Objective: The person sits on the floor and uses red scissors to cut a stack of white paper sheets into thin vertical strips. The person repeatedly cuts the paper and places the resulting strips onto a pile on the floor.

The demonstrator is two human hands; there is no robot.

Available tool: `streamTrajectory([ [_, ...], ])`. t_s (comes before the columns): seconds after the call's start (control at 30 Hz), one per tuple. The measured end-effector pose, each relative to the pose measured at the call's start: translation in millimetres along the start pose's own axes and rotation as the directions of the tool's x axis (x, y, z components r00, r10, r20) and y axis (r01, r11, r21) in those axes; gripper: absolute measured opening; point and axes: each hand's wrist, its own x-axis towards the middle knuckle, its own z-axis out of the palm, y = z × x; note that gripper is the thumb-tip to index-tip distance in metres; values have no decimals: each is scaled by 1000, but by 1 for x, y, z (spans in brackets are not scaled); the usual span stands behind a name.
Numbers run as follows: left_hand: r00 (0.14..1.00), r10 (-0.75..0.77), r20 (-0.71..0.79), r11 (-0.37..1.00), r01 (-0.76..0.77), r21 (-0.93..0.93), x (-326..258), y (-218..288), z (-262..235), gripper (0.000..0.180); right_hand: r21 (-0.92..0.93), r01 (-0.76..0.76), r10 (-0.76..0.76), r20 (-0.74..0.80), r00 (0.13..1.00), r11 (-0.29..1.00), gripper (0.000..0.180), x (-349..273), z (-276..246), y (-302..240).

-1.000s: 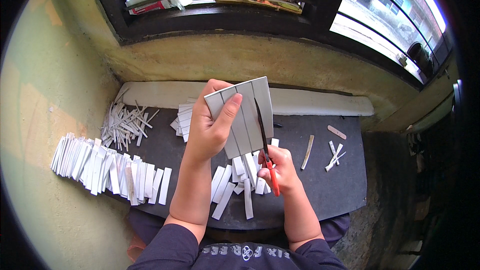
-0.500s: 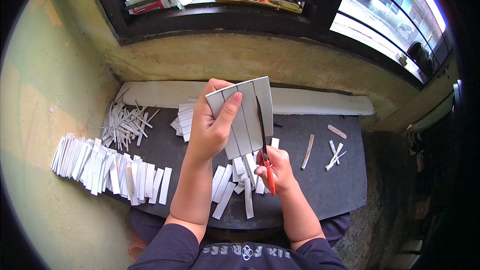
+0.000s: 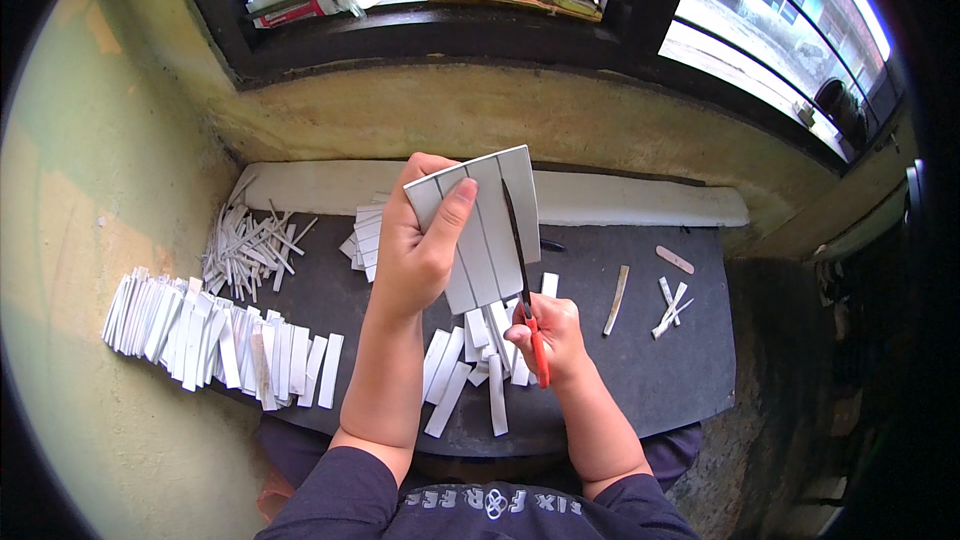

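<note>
While left hand (image 3: 418,255) clasps left edge, card (image 3: 485,240) juts rightward.

Tabletop (image 3: 690,370): dark grey, near black. Over it, sheet (image 3: 472,240), off-white, ruled with dark parallel lines; scissors (image 3: 532,322), red handles, black blades. At tabletop's left, strips (image 3: 225,335), white, one beige. Beyond tabletop: wall (image 3: 450,115), mottled ochre-yellow; window frame (image 3: 350,48), black. Nearside of tabletop: T-shirt (image 3: 330,500), dark navy, pale print.

Weathered yellowish walls (image 3: 100,170) stand to the left of and beyond a dark surface (image 3: 650,380). A barred, black-framed window (image 3: 450,37) above lets in bright daylight; at right, grey floor (image 3: 735,460) fades into shadow.
</note>
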Motion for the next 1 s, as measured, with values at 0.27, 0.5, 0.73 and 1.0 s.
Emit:
streamTrajectory([
  [0.27, 1000, -1, -11, 1000, 1, 23, 2, -2, -2, 10, 59, -85, 82, 44, 996, 995, 53, 0, -1, -5],
  [0.5, 995, -74, 71, 994, 68, 86, 3, -5, -7, 10, -2, -134, 133, 132, 982, 991, 45, 0, -7, 2],
  [0.73, 965, -157, 208, 985, 137, 105, 0, -7, 4, 11, 180, -201, 187, 92, 978, 963, 52, 0, -6, -1],
  [1.0, 956, -169, 239, 985, 153, 86, -1, -5, -1, 11, 139, -145, 137, 63, 989, 980, 54, -3, -2, 5],
])
